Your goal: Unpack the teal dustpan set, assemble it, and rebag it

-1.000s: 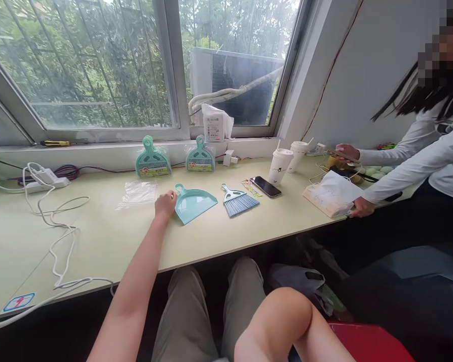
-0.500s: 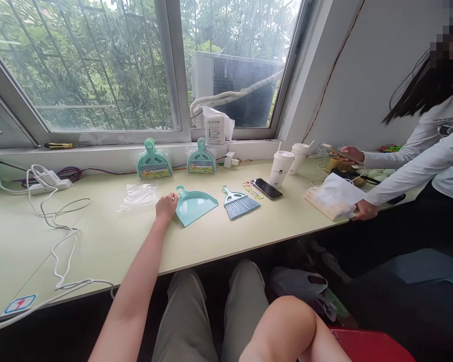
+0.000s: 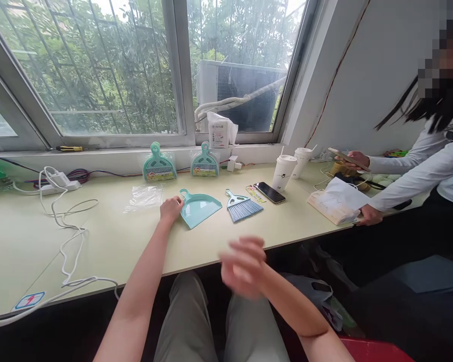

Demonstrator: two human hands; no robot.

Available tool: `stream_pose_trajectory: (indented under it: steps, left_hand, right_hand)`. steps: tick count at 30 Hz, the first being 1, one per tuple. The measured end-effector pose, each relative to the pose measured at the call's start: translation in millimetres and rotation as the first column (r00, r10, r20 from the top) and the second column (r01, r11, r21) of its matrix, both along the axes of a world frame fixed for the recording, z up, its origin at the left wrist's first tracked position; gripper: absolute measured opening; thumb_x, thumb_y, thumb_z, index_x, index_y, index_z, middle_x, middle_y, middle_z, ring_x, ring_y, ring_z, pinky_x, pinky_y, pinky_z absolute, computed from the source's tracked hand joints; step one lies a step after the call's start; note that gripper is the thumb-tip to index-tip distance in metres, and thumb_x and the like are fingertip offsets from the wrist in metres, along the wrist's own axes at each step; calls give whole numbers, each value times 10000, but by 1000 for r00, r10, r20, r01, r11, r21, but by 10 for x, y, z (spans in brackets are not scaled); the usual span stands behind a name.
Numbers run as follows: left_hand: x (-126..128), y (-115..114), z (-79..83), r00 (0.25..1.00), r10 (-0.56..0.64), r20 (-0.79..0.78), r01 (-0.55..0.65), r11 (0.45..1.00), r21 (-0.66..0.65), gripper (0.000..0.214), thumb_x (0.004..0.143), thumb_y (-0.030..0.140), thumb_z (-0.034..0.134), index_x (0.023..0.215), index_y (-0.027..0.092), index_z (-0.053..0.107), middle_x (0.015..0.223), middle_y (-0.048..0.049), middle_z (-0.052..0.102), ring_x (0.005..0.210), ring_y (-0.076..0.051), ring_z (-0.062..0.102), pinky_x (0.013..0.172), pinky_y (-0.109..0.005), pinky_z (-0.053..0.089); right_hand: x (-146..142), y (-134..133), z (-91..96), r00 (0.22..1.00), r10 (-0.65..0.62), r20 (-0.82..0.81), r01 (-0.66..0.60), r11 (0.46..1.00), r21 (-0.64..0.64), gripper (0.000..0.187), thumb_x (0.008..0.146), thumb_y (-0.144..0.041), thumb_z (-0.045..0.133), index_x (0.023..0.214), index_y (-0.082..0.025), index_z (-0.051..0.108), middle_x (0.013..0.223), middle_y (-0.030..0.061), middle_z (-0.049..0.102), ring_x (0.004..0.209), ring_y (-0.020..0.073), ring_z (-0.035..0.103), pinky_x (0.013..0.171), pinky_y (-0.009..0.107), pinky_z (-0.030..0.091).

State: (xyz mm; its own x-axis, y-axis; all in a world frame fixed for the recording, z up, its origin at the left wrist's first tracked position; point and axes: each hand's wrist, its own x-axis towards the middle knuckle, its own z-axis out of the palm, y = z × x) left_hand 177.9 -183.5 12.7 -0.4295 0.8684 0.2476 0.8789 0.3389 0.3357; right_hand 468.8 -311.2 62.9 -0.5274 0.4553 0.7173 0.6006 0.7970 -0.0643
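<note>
From the head camera, I am resting my left hand [image 3: 171, 208] on the pale green bench [image 3: 109, 241], its fingers curled around the handle end of the teal dustpan [image 3: 198, 207], which is lying flat on the bench with its wide mouth pointing right and toward me. I cannot tell how firmly I am gripping the handle. My right hand [image 3: 242, 266] is hovering in the air in front of the bench edge, above my lap, fingers spread loosely and holding nothing; it is blurred.

Just to the right of the dustpan, apart from it, a small brush [image 3: 241, 207] with blue-grey bristles is lying on the bench. To the left of my left hand a clear plastic bag [image 3: 144, 196] is lying flat. Behind these, two packaged dustpan sets [image 3: 159, 165] are leaning upright against the ledge under the window [image 3: 98, 75]. A black phone [image 3: 270, 192] is lying to the right of the brush, near two white cups [image 3: 284, 172]. A white cable [image 3: 66, 226] is trailing across the left part of the bench.

At the right, another person in a white sleeve [image 3: 411, 178] is holding a phone in one hand and touching a paper bag [image 3: 334, 203] with the other.
</note>
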Motion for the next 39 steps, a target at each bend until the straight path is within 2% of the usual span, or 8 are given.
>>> stream_pose_trajectory:
  steps: [3,6,11,17,26,33,36,39]
  left_hand:
    - [7,-4,9,1000,-23,2,23,999,-28,338,889,442,453,828,202,682,890,-100,709,947,-265,642,736,-294,445]
    - [13,-19,12,999,-48,8,48,998,-40,326,885,406,447,760,192,659,877,-104,706,905,-250,647,696,-284,423]
    - [1,-33,8,996,-94,-10,94,995,-27,357,887,408,451,659,195,625,838,-100,706,851,-233,653,632,-267,389]
    - [10,-47,21,995,-104,-5,104,994,-43,329,863,312,432,600,194,591,767,-101,669,786,-223,636,607,-266,382]
    - [218,-34,37,969,-218,117,226,972,-64,400,884,377,460,546,175,529,711,-98,615,771,-219,623,669,-279,418]
    - [566,-53,76,484,-694,533,792,607,71,500,694,636,734,737,147,638,658,-28,596,601,-139,536,591,-259,410]
    - [427,-32,144,686,-690,232,632,723,280,534,623,588,821,903,157,677,809,-42,617,770,-178,576,729,-292,454]
    - [304,-32,156,737,-676,8,648,709,276,653,586,458,890,1139,206,653,1085,-81,626,1053,-245,581,951,-360,448]
  right_hand:
    - [-180,979,59,978,-199,69,207,968,-142,361,979,-210,417,1284,-313,581,1278,75,643,1252,253,524,1009,457,425]
    - [-228,1725,1,852,-358,382,499,775,-386,324,975,-262,451,1230,-144,611,1296,194,624,1260,289,510,1034,437,354]
    - [-194,2270,-147,800,-399,448,591,656,-469,278,872,-234,623,1123,-118,658,1253,245,638,1198,338,588,952,467,392]
    - [-174,2331,-236,795,-399,457,603,605,-520,291,778,-57,633,1056,-138,649,1149,222,688,1143,340,634,906,464,395]
    - [-36,2233,-108,915,-253,315,397,713,-578,403,806,-226,664,1161,-206,475,1028,50,743,1036,211,663,811,302,382]
    - [-342,2000,-158,936,5,351,183,845,-502,310,781,-182,717,1023,-224,527,917,-6,777,954,209,685,862,335,324]
    - [-369,1958,-206,945,52,324,124,857,-500,299,797,-210,725,1026,-235,534,948,-19,782,984,196,683,896,336,324]
    - [-335,1970,-226,949,117,293,51,858,-510,310,786,-215,737,1028,-242,546,950,-31,786,952,185,689,918,337,334]
